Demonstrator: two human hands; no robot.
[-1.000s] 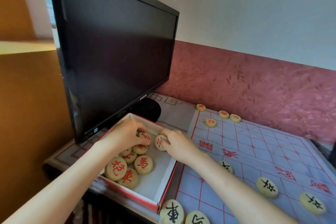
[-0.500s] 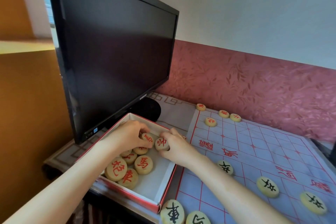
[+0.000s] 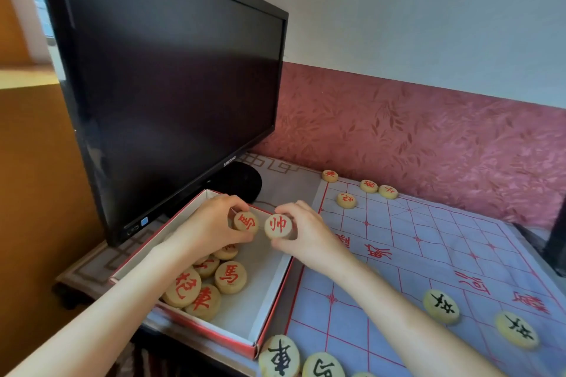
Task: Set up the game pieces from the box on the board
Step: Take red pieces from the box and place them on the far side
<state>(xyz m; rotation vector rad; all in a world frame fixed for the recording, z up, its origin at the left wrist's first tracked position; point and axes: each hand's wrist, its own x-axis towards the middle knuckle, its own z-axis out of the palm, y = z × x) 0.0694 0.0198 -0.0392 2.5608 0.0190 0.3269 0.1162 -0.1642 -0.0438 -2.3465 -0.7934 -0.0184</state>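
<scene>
An open red-and-white box (image 3: 269, 294) sits left of the pale blue board (image 3: 428, 254) with red grid lines. Several round cream pieces with red characters (image 3: 211, 285) lie in the box. My left hand (image 3: 211, 226) pinches one red-marked piece (image 3: 245, 221) above the box. My right hand (image 3: 303, 234) pinches another red-marked piece (image 3: 278, 225) beside it. Both pieces face me. Several red pieces (image 3: 346, 200) stand at the board's far edge. Black-marked pieces (image 3: 441, 305) stand on its near side.
A large black monitor (image 3: 171, 95) stands just behind the box, its round base (image 3: 237, 182) near the box's far corner. A pink patterned wall (image 3: 428, 138) runs behind the board. A dark object (image 3: 556, 242) sits at the right edge.
Both hands have risen out of the box, each lifting a red-marked piece and turning its face toward me. The right hand's piece is now fully shown.
</scene>
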